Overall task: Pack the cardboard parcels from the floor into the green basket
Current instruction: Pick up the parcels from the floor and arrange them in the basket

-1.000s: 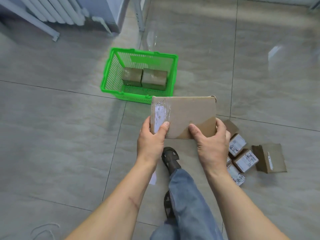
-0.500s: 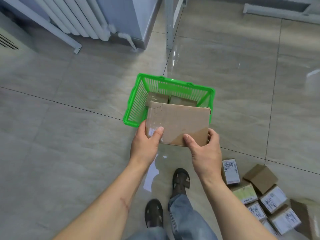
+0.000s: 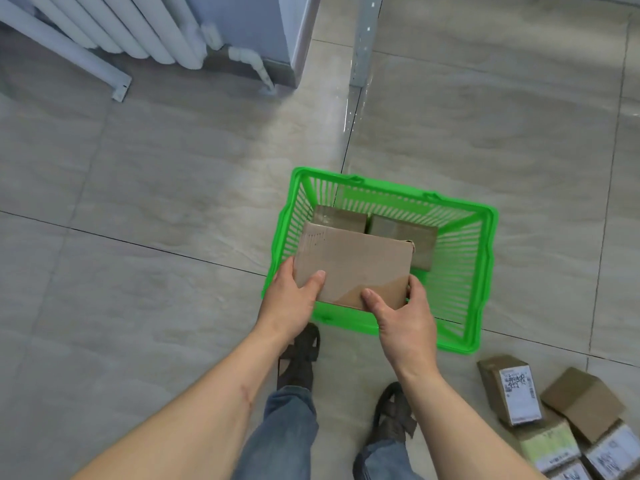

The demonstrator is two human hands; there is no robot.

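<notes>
I count one green basket (image 3: 464, 278) on the floor. Inside it lie two cardboard parcels: one at the far left (image 3: 341, 216), one to its right (image 3: 408, 237). A third, larger parcel (image 3: 353, 268) sits over the basket's near side, held by two hands, the left hand (image 3: 291, 306) and the right hand (image 3: 405, 323). At the lower right of the floor I make out a heap of loose parcels (image 3: 554, 420); five show at least partly, perhaps six, since the frame edge cuts the heap. Two sandalled feet (image 3: 299, 355) stand below the basket.
</notes>
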